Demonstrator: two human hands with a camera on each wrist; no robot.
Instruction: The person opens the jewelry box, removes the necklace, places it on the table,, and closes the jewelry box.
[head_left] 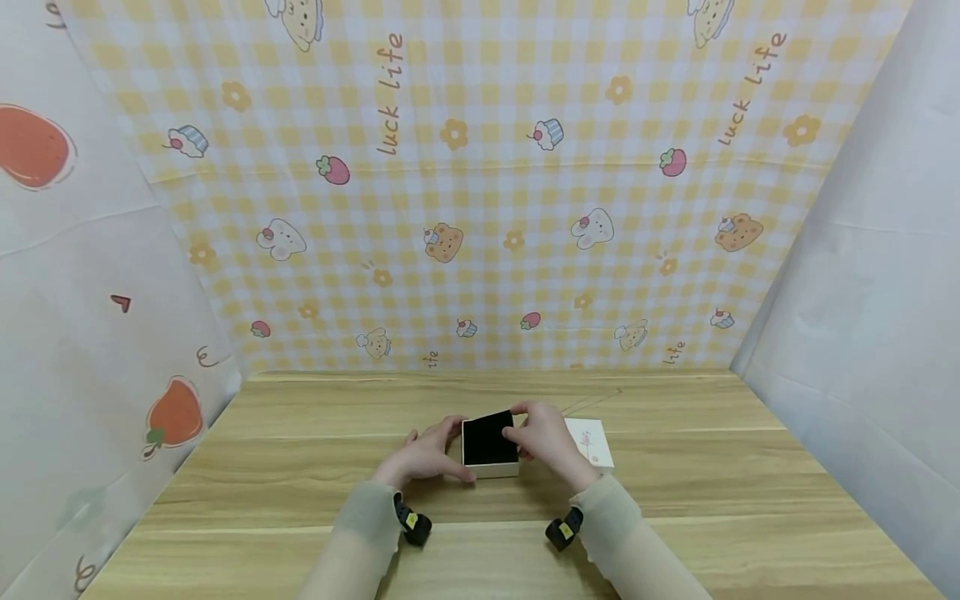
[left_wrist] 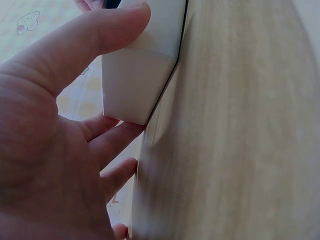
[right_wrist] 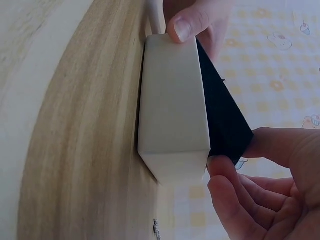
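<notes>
A small white box [head_left: 491, 471] sits on the wooden table, its black insert [head_left: 489, 437] showing at the top. My left hand [head_left: 426, 457] grips the box from the left, thumb at the near corner and fingertips at the far side. In the left wrist view, the thumb presses against the white box wall [left_wrist: 137, 80]. My right hand [head_left: 549, 437] pinches the insert at its right edge between thumb and fingers. Seen from the right wrist, the insert [right_wrist: 225, 115] tilts up out of the box, its right end raised and the left end still low.
A white lid [head_left: 591, 442] with a pink flower print lies right of the box, partly behind my right hand. Beyond it a thin chain [head_left: 592, 402] stretches over the wooden table [head_left: 337, 400]. A yellow checked cloth [head_left: 480, 192] hangs behind the table.
</notes>
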